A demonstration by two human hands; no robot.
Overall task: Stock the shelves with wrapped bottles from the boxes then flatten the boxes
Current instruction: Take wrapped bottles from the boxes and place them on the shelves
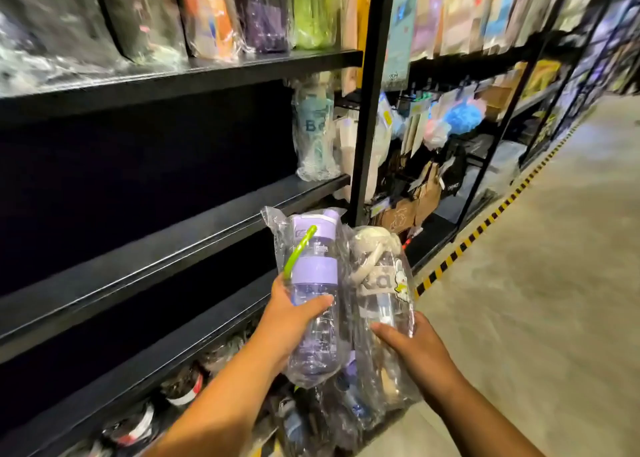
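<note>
Currently, left fingers [313, 303] grip the purple bottle [314, 276], right fingers [386, 332] the grey bottle [381, 295]; slick wrap [274, 221] may slip before the shelf [207, 221] beyond them.

**Both hands loaded, held out front**

Reaching forward with both bare forearms from the bottom of view. Gripping purple-lidded wrapped bottle [314, 270] in left hand [294, 319]: thumb across the front, fingers wrapped behind, out of sight. Holding white-lidded wrapped bottle [381, 285] in right hand [414, 351]: thumb on the front, palm cupping the right side. Side by side, close, no hand-to-hand contact.
</note>
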